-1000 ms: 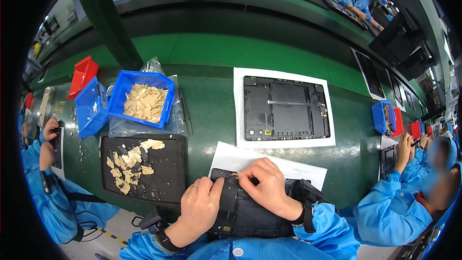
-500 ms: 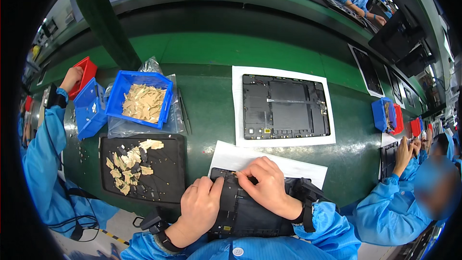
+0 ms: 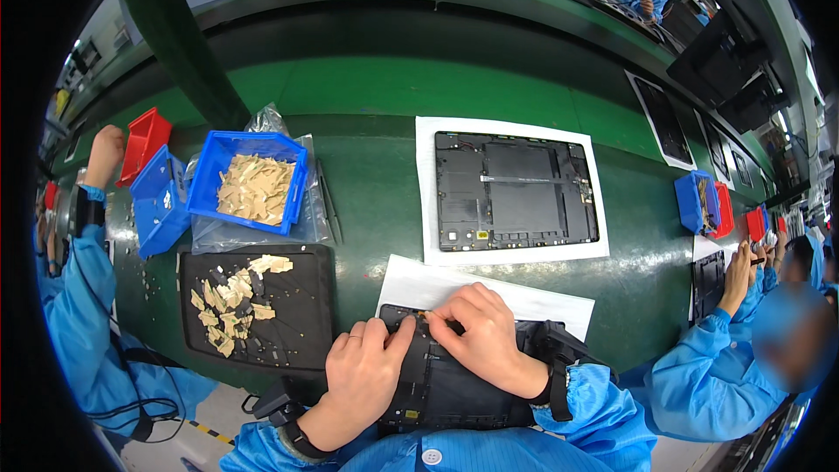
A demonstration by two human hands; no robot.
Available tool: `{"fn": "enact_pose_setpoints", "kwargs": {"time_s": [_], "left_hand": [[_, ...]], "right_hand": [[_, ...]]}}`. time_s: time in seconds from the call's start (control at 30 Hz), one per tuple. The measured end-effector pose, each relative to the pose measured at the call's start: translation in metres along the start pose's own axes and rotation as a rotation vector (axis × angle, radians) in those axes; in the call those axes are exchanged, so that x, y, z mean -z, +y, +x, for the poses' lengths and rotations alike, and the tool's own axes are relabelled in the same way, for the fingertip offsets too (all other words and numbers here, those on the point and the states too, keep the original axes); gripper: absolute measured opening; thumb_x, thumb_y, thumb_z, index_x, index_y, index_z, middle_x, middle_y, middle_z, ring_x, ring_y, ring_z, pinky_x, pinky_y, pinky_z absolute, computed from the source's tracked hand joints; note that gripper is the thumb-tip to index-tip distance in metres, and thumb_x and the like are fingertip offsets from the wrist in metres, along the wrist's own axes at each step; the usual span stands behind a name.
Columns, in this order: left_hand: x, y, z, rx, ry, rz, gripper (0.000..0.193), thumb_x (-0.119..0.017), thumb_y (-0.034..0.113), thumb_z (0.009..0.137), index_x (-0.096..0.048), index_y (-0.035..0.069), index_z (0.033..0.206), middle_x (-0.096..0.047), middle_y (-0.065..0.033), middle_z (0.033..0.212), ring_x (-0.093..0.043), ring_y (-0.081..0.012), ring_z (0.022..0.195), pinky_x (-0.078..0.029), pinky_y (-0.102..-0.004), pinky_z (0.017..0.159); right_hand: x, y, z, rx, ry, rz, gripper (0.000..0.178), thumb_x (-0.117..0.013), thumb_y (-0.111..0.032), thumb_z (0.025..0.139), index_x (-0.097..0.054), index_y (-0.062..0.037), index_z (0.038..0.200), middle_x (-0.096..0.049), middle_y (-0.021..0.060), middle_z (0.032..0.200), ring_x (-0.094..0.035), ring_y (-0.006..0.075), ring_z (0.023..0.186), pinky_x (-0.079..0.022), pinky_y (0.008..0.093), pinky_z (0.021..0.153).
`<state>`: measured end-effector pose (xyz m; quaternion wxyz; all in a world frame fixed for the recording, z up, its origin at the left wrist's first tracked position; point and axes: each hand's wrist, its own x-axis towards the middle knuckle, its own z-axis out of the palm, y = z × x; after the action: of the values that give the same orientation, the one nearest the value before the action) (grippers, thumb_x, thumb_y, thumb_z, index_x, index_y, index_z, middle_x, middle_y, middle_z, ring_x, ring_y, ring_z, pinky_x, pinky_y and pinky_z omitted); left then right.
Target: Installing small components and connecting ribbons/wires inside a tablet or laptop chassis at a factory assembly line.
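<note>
- Here's the centre of it: a black flat device [image 3: 456, 395], back parts bared, right under both hands at six o'clock in the view.
- Left hand [image 3: 367, 367], on the device's nine o'clock side: fingers slightly spread and bent, tips on the upper corner at ten; whether they grip the edge, can't tell.
- Right hand [image 3: 479, 332], reaching across from three: thumb and forefinger nearly together by a small orange bit [image 3: 426, 315] at eleven; whether they pinch it, can't tell.
- Just past the device, at twelve, a white sheet [image 3: 406, 278] pokes out.
- Out at one o'clock from the device, a second opened device [image 3: 524, 201] lies on its own white sheet [image 3: 426, 201].
- At ten, a black tray [image 3: 301, 332] bears tan and black scraps [image 3: 229, 306].
- Between ten and eleven, a blue bin [image 3: 300, 182] holds tan pieces [image 3: 255, 188].
</note>
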<state>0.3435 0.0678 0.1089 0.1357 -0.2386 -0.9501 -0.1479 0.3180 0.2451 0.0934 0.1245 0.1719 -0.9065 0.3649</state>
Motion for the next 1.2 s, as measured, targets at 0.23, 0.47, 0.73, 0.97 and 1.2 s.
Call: {"fn": "enact_pose_setpoints", "kwargs": {"time_s": [0.23, 0.47, 0.73, 0.97, 1.2], "left_hand": [[0.003, -0.003, 0.006, -0.056, -0.091, 0.032, 0.037, -0.057, 0.008, 0.07, -0.067, 0.012, 0.105, -0.043, -0.0035, 0.072, -0.051, -0.0177, 0.065, -0.041, -0.0291, 0.055], [0.008, -0.001, 0.011, -0.098, -0.143, 0.073, 0.035, -0.056, 0.008, 0.071, -0.067, 0.011, 0.104, -0.045, -0.0043, 0.073, -0.052, -0.0187, 0.067, -0.041, -0.0287, 0.054], [0.01, -0.008, 0.01, -0.148, -0.176, 0.011, 0.04, -0.056, 0.009, 0.073, -0.064, 0.016, 0.111, -0.044, -0.0039, 0.074, -0.051, -0.0187, 0.068, -0.041, -0.0303, 0.056], [0.006, -0.003, 0.013, -0.177, -0.21, 0.056, 0.046, -0.054, 0.009, 0.074, -0.06, 0.014, 0.119, -0.044, -0.004, 0.075, -0.051, -0.0194, 0.07, -0.04, -0.03, 0.06], [-0.008, -0.001, -0.007, -0.141, -0.165, 0.161, 0.048, -0.055, 0.013, 0.075, -0.058, 0.005, 0.122, -0.047, -0.0043, 0.081, -0.051, -0.0195, 0.075, -0.043, -0.0302, 0.065]], "right_hand": [[0.0, 0.0, 0.0, 0.006, 0.0, -0.035, 0.014, -0.072, -0.012, 0.07, -0.059, -0.009, 0.065, -0.054, 0.0027, 0.071, -0.055, 0.0223, 0.071, -0.04, 0.0341, 0.061], [0.004, -0.005, 0.002, 0.01, 0.019, -0.213, 0.022, -0.074, -0.013, 0.07, -0.06, -0.0069, 0.086, -0.057, 0.0061, 0.078, -0.057, 0.025, 0.069, -0.044, 0.0355, 0.06], [0.022, 0.005, 0.002, -0.228, -0.181, 0.205, 0.011, -0.064, -0.008, 0.083, -0.057, -0.004, 0.09, -0.057, 0.0104, 0.084, -0.059, 0.0286, 0.077, -0.048, 0.0348, 0.068], [0.016, 0.009, -0.001, -0.043, -0.131, 0.044, 0.006, -0.064, -0.005, 0.081, -0.06, -0.0039, 0.085, -0.057, 0.0109, 0.081, -0.056, 0.031, 0.08, -0.046, 0.0375, 0.071], [0.019, 0.001, 0.006, 0.039, -0.147, -0.065, 0.008, -0.066, -0.008, 0.079, -0.062, -0.0066, 0.085, -0.056, 0.0078, 0.081, -0.057, 0.0265, 0.077, -0.048, 0.0356, 0.067]]}}
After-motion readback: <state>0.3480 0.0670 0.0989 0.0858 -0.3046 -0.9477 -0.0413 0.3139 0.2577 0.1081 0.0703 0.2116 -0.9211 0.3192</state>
